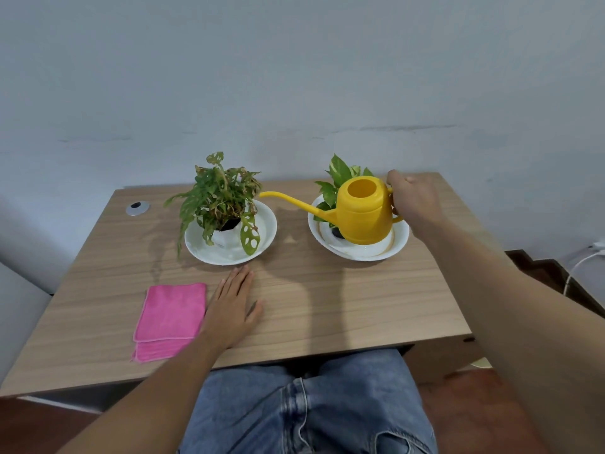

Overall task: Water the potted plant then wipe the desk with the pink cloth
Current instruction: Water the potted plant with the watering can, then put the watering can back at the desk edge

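Observation:
My right hand (pixel 413 201) grips the handle of a yellow watering can (pixel 363 213), held above the right white plate (pixel 397 247). Its long spout points left, with the tip close to the leaves of the left potted plant (pixel 219 199). That plant stands in a white pot on a white plate (pixel 265 239). A second potted plant (pixel 339 180) with broad green leaves is mostly hidden behind the can. A folded pink cloth (pixel 170 319) lies at the front left of the wooden desk (pixel 327 306). Beside the cloth, my left hand (pixel 230 309) rests flat on the desk, fingers spread.
A grey cable grommet (pixel 137 208) sits in the desk's back left corner. A pale wall runs right behind the desk. My legs in blue jeans (pixel 304 407) are under the front edge. A white cable (pixel 579 260) hangs at the far right.

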